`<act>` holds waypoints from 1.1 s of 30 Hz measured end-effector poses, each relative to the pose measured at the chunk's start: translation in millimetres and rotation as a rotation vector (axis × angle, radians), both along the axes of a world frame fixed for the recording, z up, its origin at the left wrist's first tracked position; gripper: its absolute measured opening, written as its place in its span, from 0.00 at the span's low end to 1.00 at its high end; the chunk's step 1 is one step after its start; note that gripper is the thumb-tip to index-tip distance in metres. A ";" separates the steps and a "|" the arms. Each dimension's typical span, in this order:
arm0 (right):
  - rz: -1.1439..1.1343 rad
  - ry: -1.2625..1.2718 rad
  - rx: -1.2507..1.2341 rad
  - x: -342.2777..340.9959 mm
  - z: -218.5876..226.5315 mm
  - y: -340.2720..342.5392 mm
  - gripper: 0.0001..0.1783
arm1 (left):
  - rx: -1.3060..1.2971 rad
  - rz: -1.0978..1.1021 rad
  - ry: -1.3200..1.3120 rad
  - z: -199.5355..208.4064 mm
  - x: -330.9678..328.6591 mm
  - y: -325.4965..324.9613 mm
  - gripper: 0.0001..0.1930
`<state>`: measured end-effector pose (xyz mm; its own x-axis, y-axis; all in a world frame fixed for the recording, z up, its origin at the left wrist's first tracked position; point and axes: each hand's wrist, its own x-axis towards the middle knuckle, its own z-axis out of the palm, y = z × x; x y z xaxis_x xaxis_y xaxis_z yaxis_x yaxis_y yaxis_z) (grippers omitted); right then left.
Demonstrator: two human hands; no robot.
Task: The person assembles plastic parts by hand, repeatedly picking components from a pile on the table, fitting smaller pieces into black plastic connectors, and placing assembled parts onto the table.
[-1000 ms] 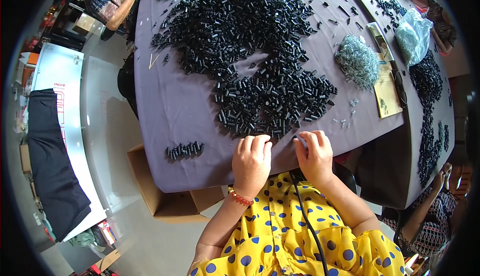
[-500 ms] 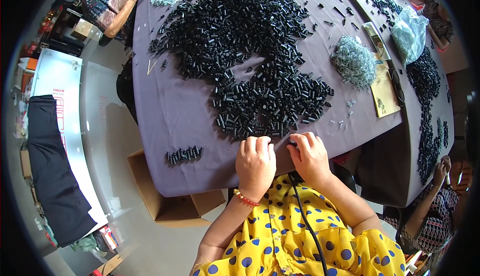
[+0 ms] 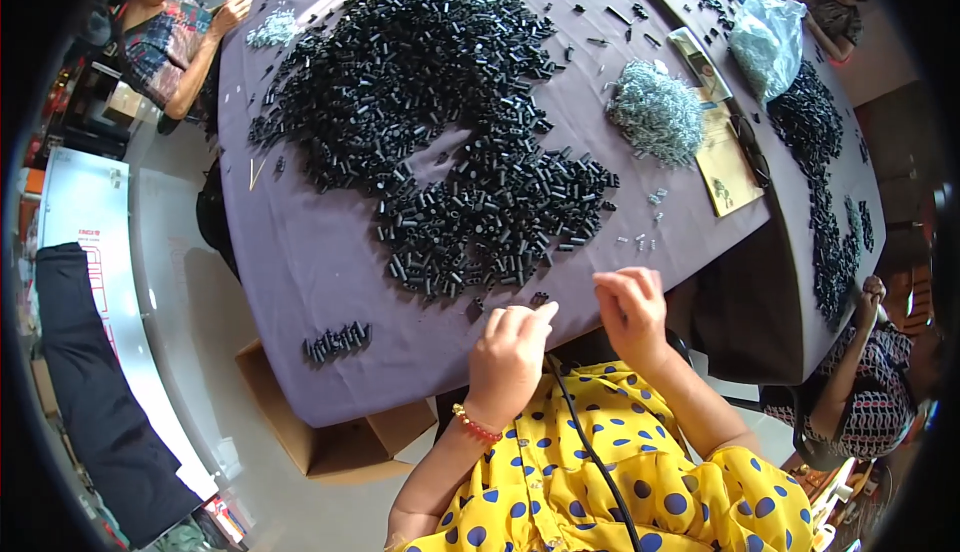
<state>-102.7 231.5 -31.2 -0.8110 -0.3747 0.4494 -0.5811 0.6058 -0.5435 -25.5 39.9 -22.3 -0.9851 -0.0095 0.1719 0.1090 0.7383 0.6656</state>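
My left hand, with a red bead bracelet at its wrist, is over the near table edge, fingers closed and pressed together. Just beyond its fingertips lies a small black cylindrical piece; I cannot tell whether they touch it. My right hand is raised to the right, apart from the left, its fingers bent in against the thumb. Whatever either hand pinches is hidden or too small to name. A large heap of black cylindrical pieces spreads in front of both hands. To the left, several black pieces lie in a row.
A pile of small clear pieces sits at right, beside a yellow card and dark glasses. Farther right is a clear plastic bag. An open cardboard box stands below the table's left corner. Other people sit around the tables.
My hands have moved apart; the right one has lifted away to the right. The whole view has shifted, so the table appears farther left.
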 end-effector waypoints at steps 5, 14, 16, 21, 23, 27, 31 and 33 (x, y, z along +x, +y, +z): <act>-0.301 0.073 0.137 -24.7 -4.1 24.5 0.15 | -0.092 0.056 0.030 -4.9 -4.2 5.7 0.13; -0.357 0.177 0.328 -38.3 -11.9 8.4 0.08 | 0.784 0.173 -0.300 4.8 9.9 -10.8 0.09; -0.335 0.175 0.420 -39.4 -9.9 9.0 0.08 | 1.058 0.185 -0.389 3.1 12.1 -14.2 0.09; -0.305 0.159 0.412 -41.8 -8.2 5.8 0.08 | 1.692 0.083 -0.513 -6.7 17.7 -25.7 0.13; -0.236 0.059 0.229 -36.6 7.9 -2.3 0.10 | 1.744 0.090 -0.501 -8.1 18.5 -27.2 0.14; 0.007 -0.386 -0.134 -13.9 37.0 -22.9 0.07 | 1.818 0.089 -0.508 -5.8 16.8 -26.9 0.13; 0.283 -0.337 -0.084 -0.6 46.0 -39.5 0.08 | 1.733 0.219 -0.425 -0.6 16.3 -21.8 0.12; 0.339 -0.354 -0.060 3.3 40.6 -41.7 0.09 | 1.698 0.232 -0.323 -4.7 18.0 -20.9 0.11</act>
<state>-99.4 189.8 9.4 -0.7550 -0.6255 0.1967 -0.5129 0.3765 -0.7715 -7.5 19.0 -27.0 -0.9271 -0.0896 -0.3639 -0.1703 -0.7642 0.6221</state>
